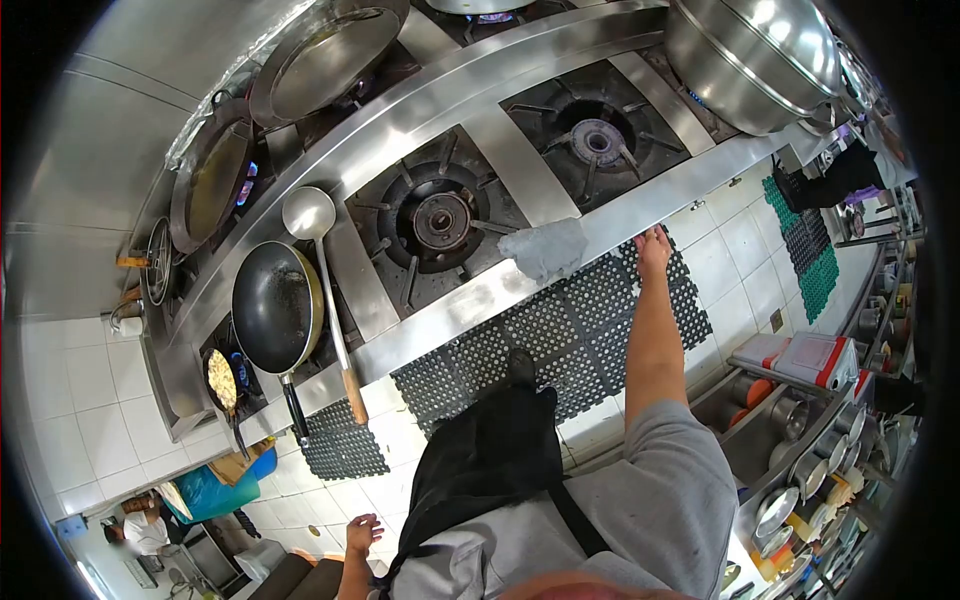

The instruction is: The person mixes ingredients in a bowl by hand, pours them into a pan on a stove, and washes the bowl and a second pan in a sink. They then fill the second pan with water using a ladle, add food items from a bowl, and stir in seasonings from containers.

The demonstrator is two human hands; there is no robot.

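Bright, even overhead light fills the kitchen, with white glare streaking the stainless range [515, 150], shadows faint, the right hand [652, 248] sharp, and heavy fisheye bending toward a black vignetted rim.

In the middle right of the frame, the right hand [653, 246] rests its fingers on the front edge of the steel stove [640, 212], just beside a grey cloth [545, 248]. At the lower left, the left hand [362, 533] hangs empty, fingers spread. At centre left, a black pan [275, 306] and a ladle [312, 215] lie on the stove.
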